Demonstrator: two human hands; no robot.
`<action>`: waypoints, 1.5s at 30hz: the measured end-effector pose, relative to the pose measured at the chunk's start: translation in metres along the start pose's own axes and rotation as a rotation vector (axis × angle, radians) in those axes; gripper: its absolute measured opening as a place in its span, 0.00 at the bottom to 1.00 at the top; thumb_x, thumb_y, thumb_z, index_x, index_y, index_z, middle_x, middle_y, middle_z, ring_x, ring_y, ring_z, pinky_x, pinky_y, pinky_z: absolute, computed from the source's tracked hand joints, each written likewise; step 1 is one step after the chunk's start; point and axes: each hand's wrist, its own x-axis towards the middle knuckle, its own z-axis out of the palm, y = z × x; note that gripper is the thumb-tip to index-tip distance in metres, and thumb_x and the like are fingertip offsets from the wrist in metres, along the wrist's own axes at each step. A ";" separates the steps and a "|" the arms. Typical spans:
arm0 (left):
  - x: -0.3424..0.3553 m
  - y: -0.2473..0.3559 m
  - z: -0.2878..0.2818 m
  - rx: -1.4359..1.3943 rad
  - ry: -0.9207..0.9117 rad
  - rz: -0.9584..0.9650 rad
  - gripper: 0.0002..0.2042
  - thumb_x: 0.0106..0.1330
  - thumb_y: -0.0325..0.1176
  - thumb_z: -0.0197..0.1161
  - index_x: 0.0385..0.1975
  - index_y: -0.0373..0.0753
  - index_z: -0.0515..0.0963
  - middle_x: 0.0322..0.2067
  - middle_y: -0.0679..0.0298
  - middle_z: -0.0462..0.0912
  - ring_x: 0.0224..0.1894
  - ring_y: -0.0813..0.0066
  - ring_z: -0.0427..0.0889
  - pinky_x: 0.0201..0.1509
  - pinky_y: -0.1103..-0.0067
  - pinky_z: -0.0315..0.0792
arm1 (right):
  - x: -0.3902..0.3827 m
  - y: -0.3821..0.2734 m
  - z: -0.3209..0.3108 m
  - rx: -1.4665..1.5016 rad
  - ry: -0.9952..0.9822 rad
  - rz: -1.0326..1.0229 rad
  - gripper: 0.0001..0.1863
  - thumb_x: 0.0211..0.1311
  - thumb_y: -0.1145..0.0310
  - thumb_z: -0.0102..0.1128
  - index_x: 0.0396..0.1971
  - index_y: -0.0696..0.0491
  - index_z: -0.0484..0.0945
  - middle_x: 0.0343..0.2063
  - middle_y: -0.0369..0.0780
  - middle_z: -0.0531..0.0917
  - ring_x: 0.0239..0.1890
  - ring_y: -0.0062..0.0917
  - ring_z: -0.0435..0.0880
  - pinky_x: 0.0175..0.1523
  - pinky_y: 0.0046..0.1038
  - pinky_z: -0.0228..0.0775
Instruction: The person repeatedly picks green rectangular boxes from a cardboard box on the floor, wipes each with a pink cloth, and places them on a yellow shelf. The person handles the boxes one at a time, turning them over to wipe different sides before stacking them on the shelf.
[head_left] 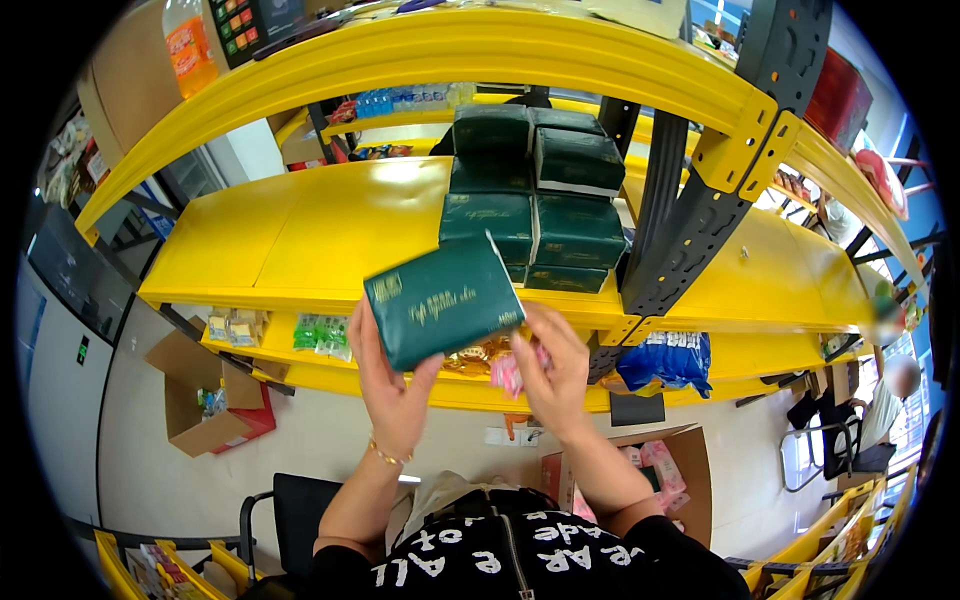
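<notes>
While the left hand (395, 395) grasps the green pack (445, 300), its thumb sits at the lower edge, the other fingers reaching behind the left side, presumably to bear the weight! Over at the lower right corner, the right hand (555, 380) has its fingers bent close against the edge, perhaps for steadying; whether they grip or merely touch, I cannot tell. So the pack hangs tilted between both sets of fingers, just in front of the yellow shelf (330, 220). Right of the right fingers, lower down, lies a blue bag (665, 362). Just beyond the fingers, matching packs (580, 230) stand stacked in two columns, likely squared up for stability, beside the dark post (690, 225). Farther off, bottles (405, 100) line another shelf.
</notes>
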 end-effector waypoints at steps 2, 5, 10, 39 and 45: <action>0.027 -0.008 0.004 -0.166 -0.012 -0.061 0.39 0.56 0.16 0.62 0.69 0.33 0.51 0.64 0.58 0.53 0.66 0.67 0.59 0.68 0.73 0.58 | 0.027 0.002 0.001 -0.065 0.062 -0.049 0.14 0.59 0.77 0.58 0.46 0.60 0.77 0.34 0.47 0.83 0.33 0.37 0.85 0.38 0.28 0.75; 0.074 -0.027 0.015 -0.257 -0.059 -0.013 0.35 0.61 0.18 0.60 0.68 0.33 0.52 0.62 0.58 0.58 0.64 0.69 0.62 0.66 0.75 0.60 | 0.068 0.014 0.000 -0.189 0.067 -0.119 0.11 0.58 0.75 0.59 0.42 0.57 0.78 0.34 0.45 0.83 0.30 0.37 0.84 0.34 0.28 0.73; 0.148 -0.054 0.036 -0.371 -0.176 0.016 0.32 0.66 0.25 0.58 0.68 0.33 0.51 0.60 0.58 0.64 0.61 0.72 0.65 0.64 0.77 0.62 | 0.131 0.027 0.001 -0.546 0.119 -0.242 0.11 0.57 0.69 0.62 0.40 0.56 0.80 0.46 0.46 0.80 0.33 0.40 0.84 0.38 0.31 0.75; 0.209 -0.147 0.072 -0.169 -0.331 -0.029 0.30 0.66 0.35 0.61 0.65 0.33 0.57 0.58 0.56 0.70 0.60 0.70 0.68 0.65 0.78 0.60 | 0.169 0.078 -0.064 -0.922 0.139 0.405 0.38 0.54 0.48 0.63 0.62 0.53 0.66 0.49 0.53 0.78 0.51 0.44 0.80 0.53 0.35 0.73; 0.213 -0.136 0.076 -0.150 -0.351 -0.028 0.33 0.63 0.32 0.63 0.66 0.32 0.57 0.58 0.54 0.70 0.61 0.68 0.69 0.66 0.77 0.61 | 0.173 0.080 -0.063 -0.948 0.008 0.520 0.43 0.52 0.44 0.62 0.65 0.50 0.63 0.48 0.50 0.81 0.51 0.41 0.80 0.54 0.34 0.72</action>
